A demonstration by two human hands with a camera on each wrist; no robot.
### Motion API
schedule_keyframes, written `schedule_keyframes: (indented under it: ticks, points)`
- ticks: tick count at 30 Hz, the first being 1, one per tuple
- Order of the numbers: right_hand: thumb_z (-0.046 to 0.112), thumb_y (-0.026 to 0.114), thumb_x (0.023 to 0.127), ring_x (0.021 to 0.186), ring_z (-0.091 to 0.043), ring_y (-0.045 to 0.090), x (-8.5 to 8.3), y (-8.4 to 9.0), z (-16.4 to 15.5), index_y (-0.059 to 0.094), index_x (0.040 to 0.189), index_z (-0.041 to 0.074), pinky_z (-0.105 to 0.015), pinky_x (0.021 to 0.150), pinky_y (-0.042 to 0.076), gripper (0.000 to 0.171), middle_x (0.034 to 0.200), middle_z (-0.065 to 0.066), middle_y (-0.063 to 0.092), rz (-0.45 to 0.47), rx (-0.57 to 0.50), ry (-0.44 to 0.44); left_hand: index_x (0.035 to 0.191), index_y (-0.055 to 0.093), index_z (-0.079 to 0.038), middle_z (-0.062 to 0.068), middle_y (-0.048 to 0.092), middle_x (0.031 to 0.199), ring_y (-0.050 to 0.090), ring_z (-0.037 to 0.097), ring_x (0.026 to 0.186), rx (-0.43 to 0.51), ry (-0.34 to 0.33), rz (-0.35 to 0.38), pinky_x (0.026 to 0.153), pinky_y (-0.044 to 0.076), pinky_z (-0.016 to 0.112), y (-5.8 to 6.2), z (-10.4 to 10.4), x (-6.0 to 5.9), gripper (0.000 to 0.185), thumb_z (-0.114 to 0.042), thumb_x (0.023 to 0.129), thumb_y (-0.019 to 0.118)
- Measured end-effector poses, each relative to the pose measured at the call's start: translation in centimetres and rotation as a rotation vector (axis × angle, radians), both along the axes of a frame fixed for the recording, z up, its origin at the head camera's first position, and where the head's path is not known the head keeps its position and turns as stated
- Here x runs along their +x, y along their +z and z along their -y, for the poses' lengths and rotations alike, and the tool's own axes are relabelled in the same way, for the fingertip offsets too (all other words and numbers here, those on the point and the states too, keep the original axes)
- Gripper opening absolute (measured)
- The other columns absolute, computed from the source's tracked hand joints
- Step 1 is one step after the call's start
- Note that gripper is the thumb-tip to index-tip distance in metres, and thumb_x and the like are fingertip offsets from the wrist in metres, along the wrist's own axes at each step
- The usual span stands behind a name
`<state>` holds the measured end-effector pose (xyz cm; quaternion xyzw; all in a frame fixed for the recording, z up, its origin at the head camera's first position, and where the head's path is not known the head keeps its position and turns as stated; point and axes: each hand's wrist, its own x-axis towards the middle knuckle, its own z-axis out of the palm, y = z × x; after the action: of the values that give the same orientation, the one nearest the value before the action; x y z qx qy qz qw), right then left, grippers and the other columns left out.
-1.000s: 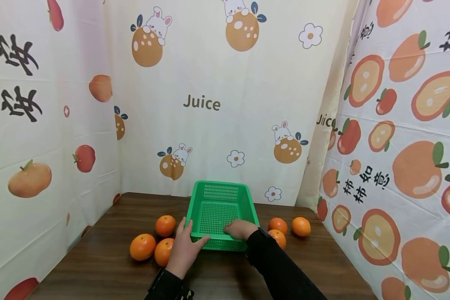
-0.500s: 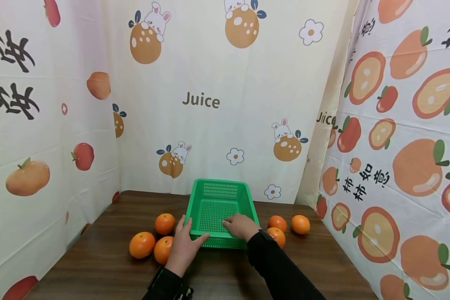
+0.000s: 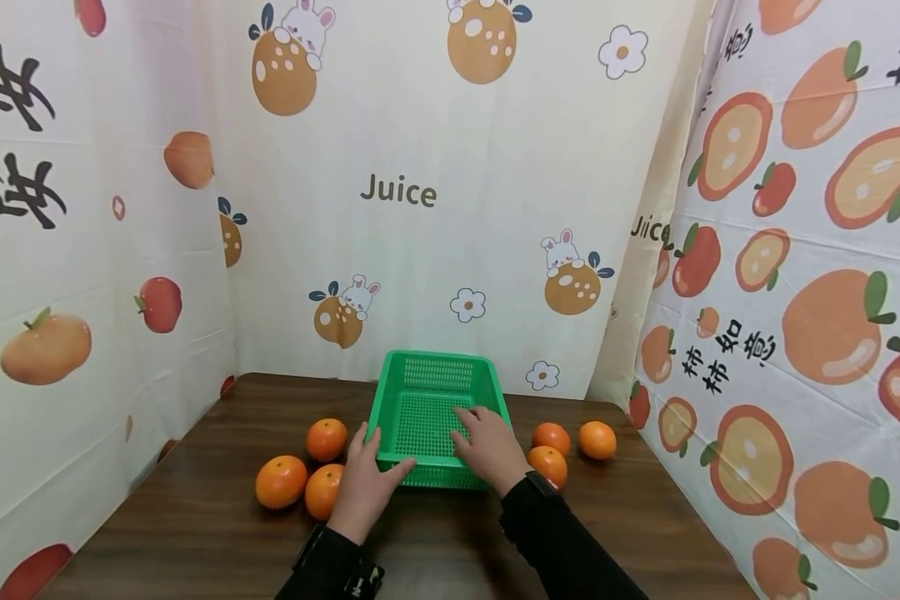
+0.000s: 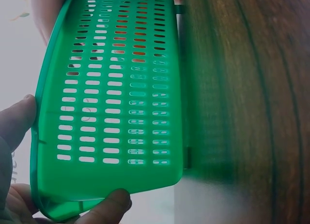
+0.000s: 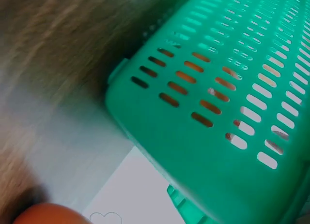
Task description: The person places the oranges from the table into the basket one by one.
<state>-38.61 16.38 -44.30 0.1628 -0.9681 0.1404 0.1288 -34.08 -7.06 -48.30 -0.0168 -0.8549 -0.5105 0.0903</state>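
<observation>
While both hands sit on its near end, the basket (image 3: 431, 400) rests on the table (image 3: 217, 533), centre, close to the back curtain (image 3: 435, 250). Left hand (image 3: 367, 483) grips the near-left corner: thumb along the near wall, fingers up the left rim; the left wrist view shows thumb and fingers (image 4: 114, 202) curled round the rim edge of the basket (image 4: 116, 103). Right hand (image 3: 487, 446) lies over the near-right rim, fingers spread and lightly bent, reaching down into the basket; whether they hook the wall or just rest, cannot tell. Right wrist view is blurred, shows only the slotted wall of the basket (image 5: 218, 117) close up and an orange blob (image 5: 48, 214) at the bottom edge. Basket is green, rectangular, perforated, open side up, nothing visible inside. Long axis runs away from the person toward the curtain, leaning slightly right at the far end; short near end faces the person. Three oranges (image 3: 311, 467) cluster just left of the left hand, nearest one touching or almost touching it. Three more oranges (image 3: 566, 442) lie just right of the basket, one beside the right wrist. Dark sleeves (image 3: 562, 542) on both arms, a watch (image 3: 532, 483) on the right wrist. Fruit-print curtains close the left and right sides.
</observation>
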Motion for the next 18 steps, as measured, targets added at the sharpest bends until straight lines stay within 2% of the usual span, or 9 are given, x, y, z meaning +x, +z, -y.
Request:
schedule_keyframes:
  ticks: [5, 9, 18]
  points:
    - [0.037, 0.063, 0.108, 0.14, -0.036, 0.056, 0.8, -0.4, -0.7, 0.053, 0.157, 0.016, -0.056, 0.116, 0.048, 0.054, 0.154, -0.017, 0.055, -0.019, -0.041, -0.002, 0.164, 0.034, 0.001, 0.023, 0.013, 0.177, 0.023, 0.05, 0.16, 0.0, 0.004, 0.005, 0.121, 0.037, 0.067, 0.1, 0.1, 0.0, 0.103, -0.06, 0.093, 0.076]
    - [0.041, 0.064, 0.107, 0.145, -0.041, 0.051, 1.8, -0.6, -1.3, 0.053, 0.157, 0.016, -0.06, 0.119, 0.044, 0.057, 0.159, -0.02, 0.05, -0.019, -0.095, -0.004, 0.165, 0.033, 0.0, 0.022, 0.013, 0.178, 0.023, 0.05, 0.16, 0.015, 0.005, 0.008, 0.12, 0.038, 0.067, 0.1, 0.1, 0.1, 0.102, -0.059, 0.093, 0.077]
    - [0.042, 0.07, 0.104, 0.147, -0.044, 0.048, 3.8, -1.4, -3.0, 0.055, 0.155, 0.015, -0.064, 0.117, 0.045, 0.059, 0.159, -0.021, 0.049, -0.028, -0.222, -0.137, 0.165, 0.033, -0.002, 0.021, 0.012, 0.178, 0.025, 0.05, 0.16, 0.016, -0.005, 0.004, 0.12, 0.042, 0.062, 0.0, -0.1, 0.1, 0.1, -0.058, 0.094, 0.076]
